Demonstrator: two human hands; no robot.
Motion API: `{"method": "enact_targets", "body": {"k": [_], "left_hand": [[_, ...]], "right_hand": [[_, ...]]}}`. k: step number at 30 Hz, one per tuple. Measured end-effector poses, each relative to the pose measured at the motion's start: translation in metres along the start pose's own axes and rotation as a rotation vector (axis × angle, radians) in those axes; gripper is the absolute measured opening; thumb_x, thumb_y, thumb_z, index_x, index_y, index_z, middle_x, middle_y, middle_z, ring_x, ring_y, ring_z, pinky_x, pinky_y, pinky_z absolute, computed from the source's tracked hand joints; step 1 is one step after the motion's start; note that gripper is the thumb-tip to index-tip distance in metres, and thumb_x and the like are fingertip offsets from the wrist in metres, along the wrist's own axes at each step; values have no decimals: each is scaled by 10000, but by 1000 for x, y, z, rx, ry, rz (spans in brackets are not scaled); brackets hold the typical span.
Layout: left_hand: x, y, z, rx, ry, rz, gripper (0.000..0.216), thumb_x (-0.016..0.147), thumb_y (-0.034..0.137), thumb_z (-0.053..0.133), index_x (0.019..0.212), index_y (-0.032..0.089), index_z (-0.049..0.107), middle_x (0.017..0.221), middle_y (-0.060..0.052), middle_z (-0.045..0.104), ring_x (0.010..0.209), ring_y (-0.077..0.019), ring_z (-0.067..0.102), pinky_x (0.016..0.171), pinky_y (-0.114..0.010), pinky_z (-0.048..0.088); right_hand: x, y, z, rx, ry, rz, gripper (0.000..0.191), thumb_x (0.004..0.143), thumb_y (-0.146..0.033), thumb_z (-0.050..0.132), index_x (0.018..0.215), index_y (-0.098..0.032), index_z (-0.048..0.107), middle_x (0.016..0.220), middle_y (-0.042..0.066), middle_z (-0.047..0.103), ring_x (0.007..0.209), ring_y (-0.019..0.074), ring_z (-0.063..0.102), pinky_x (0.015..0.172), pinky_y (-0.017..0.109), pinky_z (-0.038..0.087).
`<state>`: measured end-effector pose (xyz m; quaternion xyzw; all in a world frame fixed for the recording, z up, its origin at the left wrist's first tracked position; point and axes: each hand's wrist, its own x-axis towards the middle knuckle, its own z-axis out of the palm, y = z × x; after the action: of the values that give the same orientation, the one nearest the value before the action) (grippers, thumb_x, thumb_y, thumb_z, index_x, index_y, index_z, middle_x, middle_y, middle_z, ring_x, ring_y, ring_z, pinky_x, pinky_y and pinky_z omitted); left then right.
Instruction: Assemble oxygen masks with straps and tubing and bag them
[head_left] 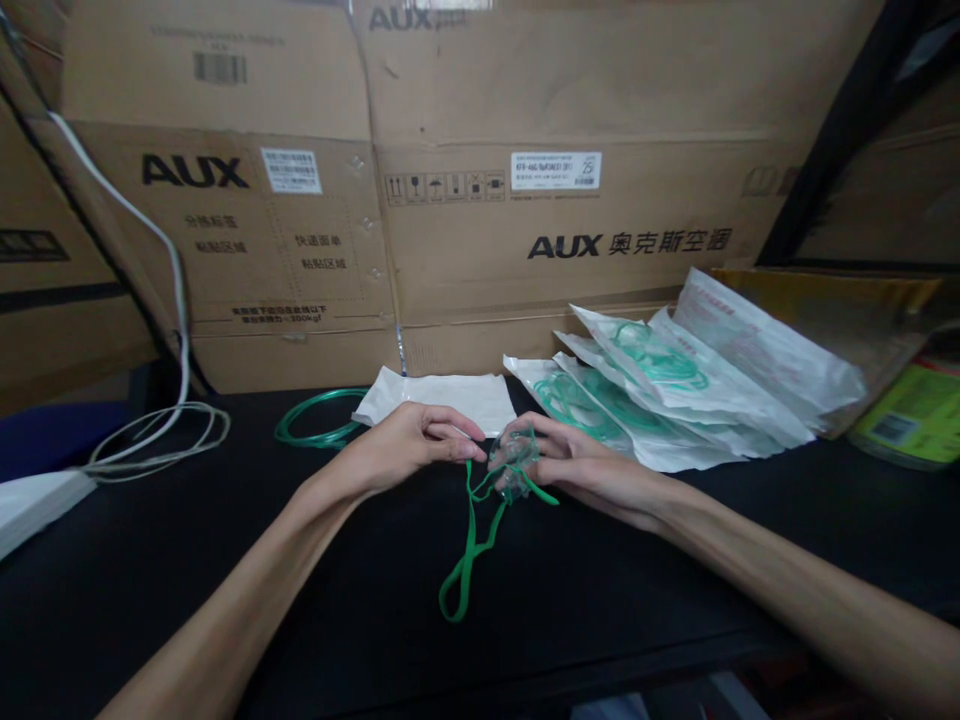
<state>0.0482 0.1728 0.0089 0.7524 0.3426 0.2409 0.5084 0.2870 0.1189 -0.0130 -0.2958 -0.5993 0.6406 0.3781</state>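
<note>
Over the black table [150,570], my right hand [570,455] is closed around a clear plastic mask [514,455]. From the mask a green elastic strap [469,555] hangs in a loop onto the table. My left hand [409,440] pinches the strap close to the mask with thumb and fingers. Just behind my hands lies a flat white pouch [442,398]. A coil of green tubing [315,420] rests to the left of the pouch.
A fanned stack of sealed packets [675,390] holding green tubing and masks leans at the right. Large cardboard boxes [487,200] wall off the back. A white cable [161,430] coils at the left, and a green-labelled package [911,415] sits at far right.
</note>
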Motion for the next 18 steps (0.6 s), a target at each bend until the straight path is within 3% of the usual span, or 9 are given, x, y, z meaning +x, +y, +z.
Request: {"method": "enact_targets", "body": {"k": [4, 9, 13, 18], "left_hand": [[2, -2, 4, -1, 58, 10, 230, 731, 339, 794, 848, 156, 721, 679, -5, 695, 654, -139, 608, 680, -262, 468], [1, -1, 8, 61, 68, 5, 236, 783, 380, 757, 886, 168, 751, 705, -3, 680, 593, -112, 535, 567, -221, 415], [1, -4, 8, 130, 63, 43, 249, 839, 402, 702, 891, 170, 775, 795, -29, 727, 644, -128, 582, 626, -236, 462], [3, -10, 7, 85, 42, 36, 274, 850, 339, 688, 1047, 170, 773, 945, -57, 779, 873, -200, 694, 842, -304, 520]], "right_hand": [[0, 1, -1, 10, 1, -13, 330, 778, -77, 686, 1075, -189, 598, 1066, 54, 691, 988, 175, 653, 986, 362, 431], [1, 2, -1, 17, -2, -17, 338, 787, -65, 677, 1089, -191, 590, 1068, 53, 690, 966, 167, 655, 1007, 376, 424], [1, 3, -2, 4, 2, -26, 329, 801, -67, 672, 1096, -186, 591, 1075, 61, 687, 1016, 187, 653, 1002, 382, 426], [2, 4, -2, 15, -2, -32, 332, 805, -71, 672, 1106, -189, 597, 1051, 55, 688, 1063, 201, 645, 1027, 396, 418]]}}
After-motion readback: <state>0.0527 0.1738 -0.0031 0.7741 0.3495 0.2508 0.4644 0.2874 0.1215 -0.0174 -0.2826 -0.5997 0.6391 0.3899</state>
